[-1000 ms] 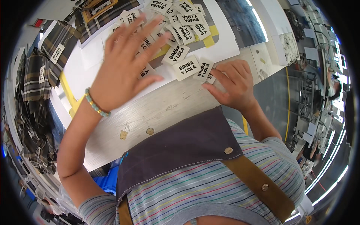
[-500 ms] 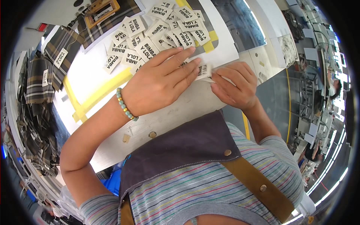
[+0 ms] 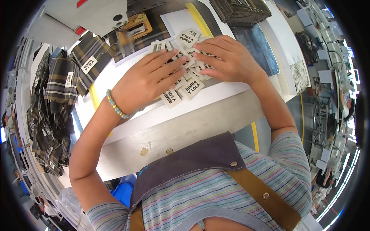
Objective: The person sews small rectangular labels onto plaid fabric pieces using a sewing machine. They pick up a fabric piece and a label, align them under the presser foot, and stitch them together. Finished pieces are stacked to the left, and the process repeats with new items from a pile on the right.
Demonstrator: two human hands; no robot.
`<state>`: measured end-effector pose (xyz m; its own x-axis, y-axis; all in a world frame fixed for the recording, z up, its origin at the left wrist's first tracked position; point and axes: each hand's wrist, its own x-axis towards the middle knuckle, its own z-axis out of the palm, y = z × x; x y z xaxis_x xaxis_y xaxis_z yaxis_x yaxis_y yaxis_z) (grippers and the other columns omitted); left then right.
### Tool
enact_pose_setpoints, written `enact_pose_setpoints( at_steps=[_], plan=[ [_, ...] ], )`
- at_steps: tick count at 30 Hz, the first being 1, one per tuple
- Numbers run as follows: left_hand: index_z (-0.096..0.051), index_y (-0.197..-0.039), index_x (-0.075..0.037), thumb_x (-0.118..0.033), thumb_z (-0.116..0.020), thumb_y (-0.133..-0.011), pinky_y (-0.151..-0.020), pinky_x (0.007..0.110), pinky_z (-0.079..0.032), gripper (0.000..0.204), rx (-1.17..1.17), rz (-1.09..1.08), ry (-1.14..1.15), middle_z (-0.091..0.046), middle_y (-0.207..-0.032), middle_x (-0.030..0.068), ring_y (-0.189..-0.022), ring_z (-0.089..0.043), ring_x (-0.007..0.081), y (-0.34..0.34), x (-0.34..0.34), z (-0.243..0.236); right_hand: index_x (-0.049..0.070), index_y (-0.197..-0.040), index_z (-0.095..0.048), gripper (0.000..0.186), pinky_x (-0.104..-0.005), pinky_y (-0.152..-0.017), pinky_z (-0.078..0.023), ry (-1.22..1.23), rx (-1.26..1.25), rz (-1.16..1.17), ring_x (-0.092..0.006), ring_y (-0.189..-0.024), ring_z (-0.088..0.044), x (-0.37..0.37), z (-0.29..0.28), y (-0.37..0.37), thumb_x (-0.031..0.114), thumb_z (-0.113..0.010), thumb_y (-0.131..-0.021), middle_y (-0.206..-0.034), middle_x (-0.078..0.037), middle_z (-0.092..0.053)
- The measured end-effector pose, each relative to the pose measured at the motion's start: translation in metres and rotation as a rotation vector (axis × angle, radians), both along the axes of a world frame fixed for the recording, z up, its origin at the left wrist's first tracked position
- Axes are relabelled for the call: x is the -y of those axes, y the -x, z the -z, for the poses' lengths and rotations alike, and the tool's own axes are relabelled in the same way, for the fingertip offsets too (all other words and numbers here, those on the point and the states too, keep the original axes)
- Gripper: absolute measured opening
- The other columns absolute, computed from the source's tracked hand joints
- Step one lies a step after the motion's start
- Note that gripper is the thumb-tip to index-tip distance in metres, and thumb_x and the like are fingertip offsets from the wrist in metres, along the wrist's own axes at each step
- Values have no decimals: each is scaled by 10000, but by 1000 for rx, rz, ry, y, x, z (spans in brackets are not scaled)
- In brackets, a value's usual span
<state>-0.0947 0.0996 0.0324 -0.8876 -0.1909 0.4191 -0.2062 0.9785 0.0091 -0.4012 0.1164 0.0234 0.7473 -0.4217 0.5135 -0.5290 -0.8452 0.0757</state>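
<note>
Head view, seen from beside the worktable (image 3: 196,125): white labels (image 3: 191,89), one loose heap, between the two hands. Left hand (image 3: 144,79), beaded bracelet (image 3: 115,106) at wrist: palm down, fingers extended, over the heap's left side. Right hand (image 3: 231,59): fingers spread, over its right side. Neither visibly grips anything. Farther left: plaid fabric (image 3: 61,90).

Fluorescent tubes (image 3: 342,192) are glowing at right, while a yellow line (image 3: 255,137) is running along the grey floor (image 3: 293,119).
</note>
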Motion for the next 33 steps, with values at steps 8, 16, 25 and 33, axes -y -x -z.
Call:
enact_pose_setpoints(
  at_steps=[8, 16, 25, 33],
  plan=[
    [-366, -1664, -91, -619, -867, -757, -1260, 571, -280, 1163, -182, -427, -346, -299, -1748, 216, -1599, -284, 457, -25, -24, 25, 133, -1582, -506, 854, -541, -1221, -363, -331, 105, 225, -419, -1468, -460, 0, 14, -7, 598, -756, -911, -1592, -197, -499],
    [-395, -1628, -55, -528, -875, -800, -1245, 562, -316, 1068, -49, -191, -512, -401, -1644, 266, -1543, -360, 463, 0, -18, 35, 129, -1620, -465, 1015, -597, -1248, -321, -478, 119, 154, -442, -1483, -435, -15, 15, -24, 688, -773, -830, -1589, -204, -485],
    [-654, -1354, -26, -330, -854, -869, -1173, 498, -438, 606, -221, -180, -334, -632, -1423, 181, -1385, -563, 388, 1, -11, 13, 111, -1557, -551, 816, -587, -1252, -312, -387, 54, 91, -400, -1489, -441, -2, 3, -18, 620, -708, -939, -1546, -170, -548],
    [-762, -1111, -32, -101, -830, -862, -1022, 444, -556, 267, -287, -547, -229, -754, -1215, 113, -1208, -673, 343, -67, 20, 12, 53, -1506, -585, 600, -542, -1262, -325, -358, -52, 49, -367, -1475, -476, 46, -2, -34, 476, -571, -1082, -1606, -173, -514]
  ],
)
